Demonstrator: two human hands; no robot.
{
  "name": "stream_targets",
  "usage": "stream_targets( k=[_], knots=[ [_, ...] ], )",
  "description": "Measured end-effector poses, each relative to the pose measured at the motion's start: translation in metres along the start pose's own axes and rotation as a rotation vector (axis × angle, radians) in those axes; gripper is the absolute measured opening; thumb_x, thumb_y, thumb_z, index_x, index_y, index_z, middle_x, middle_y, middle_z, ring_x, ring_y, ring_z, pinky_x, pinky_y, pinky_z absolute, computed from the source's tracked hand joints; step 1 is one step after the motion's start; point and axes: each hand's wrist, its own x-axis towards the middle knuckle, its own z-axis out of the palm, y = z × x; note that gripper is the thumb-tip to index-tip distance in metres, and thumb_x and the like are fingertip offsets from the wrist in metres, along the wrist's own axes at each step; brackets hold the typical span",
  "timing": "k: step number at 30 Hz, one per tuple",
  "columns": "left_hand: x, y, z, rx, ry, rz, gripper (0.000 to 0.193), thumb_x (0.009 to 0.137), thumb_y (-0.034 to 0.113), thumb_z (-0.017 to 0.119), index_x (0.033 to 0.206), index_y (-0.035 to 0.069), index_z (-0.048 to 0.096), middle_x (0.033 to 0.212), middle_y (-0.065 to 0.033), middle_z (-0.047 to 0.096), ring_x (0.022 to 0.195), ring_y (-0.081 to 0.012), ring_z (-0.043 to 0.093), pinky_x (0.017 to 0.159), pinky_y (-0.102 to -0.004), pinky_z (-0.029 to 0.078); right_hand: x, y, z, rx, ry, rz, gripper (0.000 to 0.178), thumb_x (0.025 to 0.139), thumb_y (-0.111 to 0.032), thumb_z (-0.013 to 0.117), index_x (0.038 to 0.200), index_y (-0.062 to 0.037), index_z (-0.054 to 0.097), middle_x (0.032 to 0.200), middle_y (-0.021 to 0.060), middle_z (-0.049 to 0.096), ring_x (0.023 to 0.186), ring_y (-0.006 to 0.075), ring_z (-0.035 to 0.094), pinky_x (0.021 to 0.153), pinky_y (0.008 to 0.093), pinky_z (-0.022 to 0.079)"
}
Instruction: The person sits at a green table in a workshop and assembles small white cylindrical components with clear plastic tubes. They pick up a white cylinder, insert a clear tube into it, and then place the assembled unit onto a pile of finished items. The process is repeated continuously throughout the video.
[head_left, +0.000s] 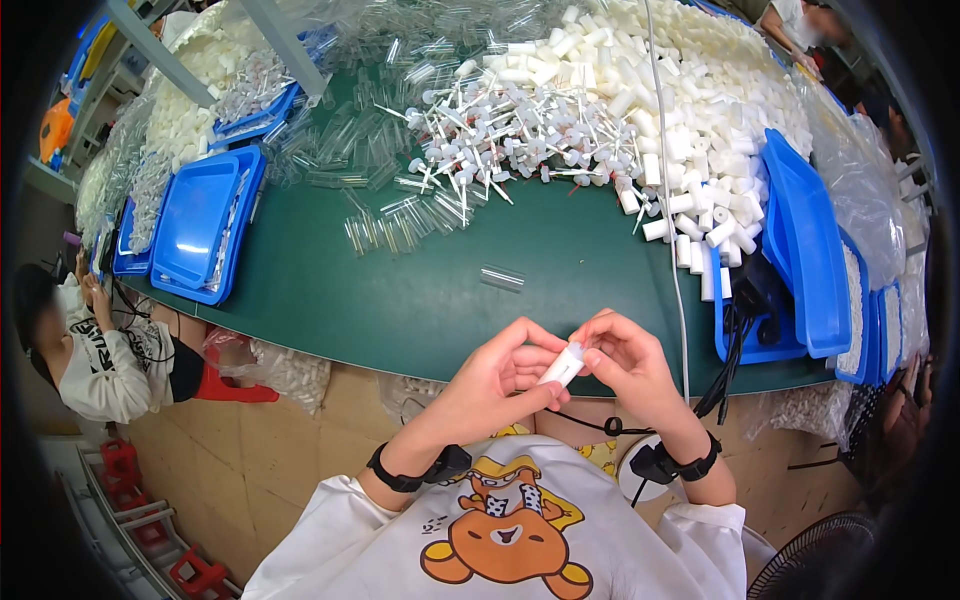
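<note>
White cylinder: it sat in front of my body, just past the near edge of the green table [350,305]; the white cylinder [561,368] was tilted, with a translucent bit [576,350] at its upper end.
Left hand: my left hand [512,366] was closed round the cylinder, thumb along its lower end.
Right hand: my right hand [628,362] was half curled, fingertips gathered at the upper end; whether they gripped or merely touched, I couldn't tell.
Lone tube: one clear tube [502,277] lay apart beyond my hands.
Progress: I judged this one piece partway done.
Left over: plenty, with stemmed pieces [520,135] and more cylinders [725,215] heaped loose.
</note>
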Motion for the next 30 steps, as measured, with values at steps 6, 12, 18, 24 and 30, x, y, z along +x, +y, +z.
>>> stream_targets(
  k=[6, 12, 18, 24, 30],
  knots=[
    [-0.004, 0.0, -0.001, -0.098, -0.122, 0.047, 0.04, 0.084, -0.01, 0.048, 0.121, -0.002, 0.038, 0.113, -0.017, 0.053, 0.09, -0.0162, 0.059, 0.077, -0.0274, 0.05, -0.005, -0.001, -0.002, 0.08, -0.011, -0.076, 0.017, 0.085, 0.002, 0.052, 0.102, 0.0022, 0.05, 0.101, 0.0068, 0.048, 0.095, 0.0145, 0.051, 0.08, 0.0277, 0.05],
    [-0.009, 0.0, -0.007, -0.172, -0.219, 0.008, 0.044, 0.087, -0.005, 0.045, 0.129, -0.002, 0.035, 0.112, -0.0174, 0.054, 0.094, -0.02, 0.06, 0.079, -0.0295, 0.05, -0.008, -0.001, -0.001, 0.106, -0.028, -0.133, 0.016, 0.085, 0.002, 0.052, 0.101, 0.0022, 0.05, 0.1, 0.0075, 0.047, 0.094, 0.0148, 0.05, 0.081, 0.0289, 0.05],
    [-0.011, 0.0, -0.003, -0.28, -0.214, -0.046, 0.044, 0.089, 0.002, 0.044, 0.132, -0.003, 0.033, 0.113, -0.0204, 0.053, 0.098, -0.0271, 0.06, 0.084, -0.0352, 0.049, -0.012, -0.002, 0.002, 0.143, 0.003, -0.155, 0.018, 0.083, 0.003, 0.054, 0.1, 0.0028, 0.05, 0.099, 0.0083, 0.047, 0.094, 0.0151, 0.049, 0.083, 0.0303, 0.047],
    [-0.009, 0.001, 0.003, -0.177, -0.172, 0.0, 0.044, 0.089, 0.002, 0.042, 0.131, -0.007, 0.033, 0.116, -0.0237, 0.05, 0.099, -0.0314, 0.059, 0.083, -0.0401, 0.051, -0.013, 0.003, 0.002, 0.073, 0.058, -0.23, 0.019, 0.08, 0.004, 0.056, 0.098, 0.0017, 0.052, 0.096, 0.0081, 0.049, 0.089, 0.0154, 0.049, 0.083, 0.0304, 0.041],
    [-0.008, -0.007, 0.008, -0.015, -0.103, 0.094, 0.042, 0.086, -0.003, 0.043, 0.128, -0.006, 0.037, 0.117, -0.018, 0.051, 0.104, -0.023, 0.055, 0.088, -0.0341, 0.047, -0.014, 0.003, 0.0, -0.031, 0.093, -0.257, 0.022, 0.076, 0.004, 0.062, 0.096, 0.0009, 0.054, 0.093, 0.0074, 0.05, 0.086, 0.0147, 0.048, 0.079, 0.0292, 0.041]
  ],
)
